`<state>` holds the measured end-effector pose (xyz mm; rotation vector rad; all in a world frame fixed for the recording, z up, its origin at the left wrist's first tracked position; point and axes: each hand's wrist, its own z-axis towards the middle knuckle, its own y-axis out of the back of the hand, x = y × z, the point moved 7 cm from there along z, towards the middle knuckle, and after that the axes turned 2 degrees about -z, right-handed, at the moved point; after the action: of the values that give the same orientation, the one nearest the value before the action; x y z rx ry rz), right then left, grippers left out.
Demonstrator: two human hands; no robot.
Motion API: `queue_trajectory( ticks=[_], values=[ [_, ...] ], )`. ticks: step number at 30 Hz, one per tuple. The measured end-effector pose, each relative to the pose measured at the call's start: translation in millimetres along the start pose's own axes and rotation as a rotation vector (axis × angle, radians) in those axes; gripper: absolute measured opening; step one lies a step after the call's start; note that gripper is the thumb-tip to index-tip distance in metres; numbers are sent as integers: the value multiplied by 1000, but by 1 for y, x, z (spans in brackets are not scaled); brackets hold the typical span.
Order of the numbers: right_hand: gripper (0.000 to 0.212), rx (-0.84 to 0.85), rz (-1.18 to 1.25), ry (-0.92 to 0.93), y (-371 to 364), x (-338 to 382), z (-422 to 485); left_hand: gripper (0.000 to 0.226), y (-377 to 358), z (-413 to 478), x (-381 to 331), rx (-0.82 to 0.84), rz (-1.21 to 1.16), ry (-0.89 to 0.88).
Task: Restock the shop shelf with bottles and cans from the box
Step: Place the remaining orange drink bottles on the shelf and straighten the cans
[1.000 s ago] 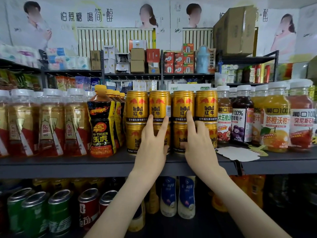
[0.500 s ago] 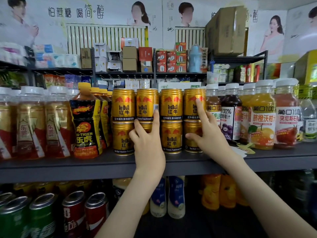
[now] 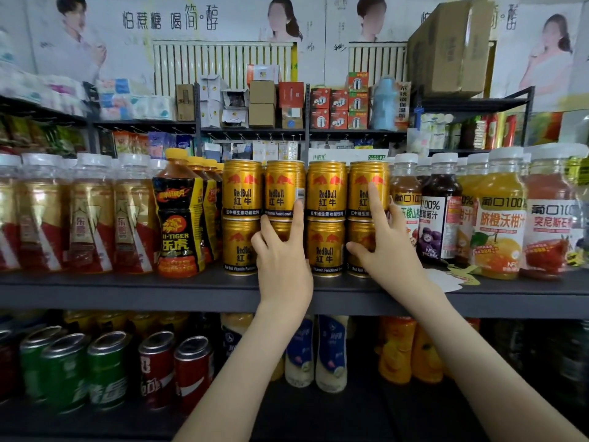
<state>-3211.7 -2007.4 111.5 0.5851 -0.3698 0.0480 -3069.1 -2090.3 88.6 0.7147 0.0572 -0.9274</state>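
Head view: upright Red Bull cans (image 3: pixel 326 189) stack at twelve o'clock of my left hand (image 3: pixel 283 266) and right hand (image 3: pixel 392 260); spread, straight fingers (image 3: pixel 299 218) press them, clamping nothing.

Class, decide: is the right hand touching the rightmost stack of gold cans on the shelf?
Touching. The head view shows the right hand with its index finger laid flat on the top can and thumb against the lower can.

Posters (image 3: pixel 178 23) cover the rear wall above a white radiator (image 3: pixel 223 65). The rear rack (image 3: pixel 255 131) carries small cartons (image 3: pixel 262 114) at its centre. Tissue packs (image 3: pixel 134 105) lie toward its left end, and a blue flask (image 3: pixel 384 103) stands toward its right.
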Motion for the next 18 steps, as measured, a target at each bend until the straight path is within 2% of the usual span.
queue_trajectory(
  ticks=[4, 8, 12, 15, 18],
  values=[
    [94, 4, 276, -64, 12, -10, 1, 80, 14, -7, 3, -59, -32, -72],
    [84, 41, 610, -261, 17, -30, 19, 79, 24, -4, -12, -102, -23, -188],
    [64, 126, 613, -269, 8, -33, 28, 96, 7, 6, -34, -74, 84, -269],
    [55, 85, 620, -275, 8, -34, 34, 104, -10, 9, -52, -98, 106, -230],
    [50, 161, 641, -263, 8, -39, 41, 109, -25, 12, -65, -100, 102, -170]
  ],
)
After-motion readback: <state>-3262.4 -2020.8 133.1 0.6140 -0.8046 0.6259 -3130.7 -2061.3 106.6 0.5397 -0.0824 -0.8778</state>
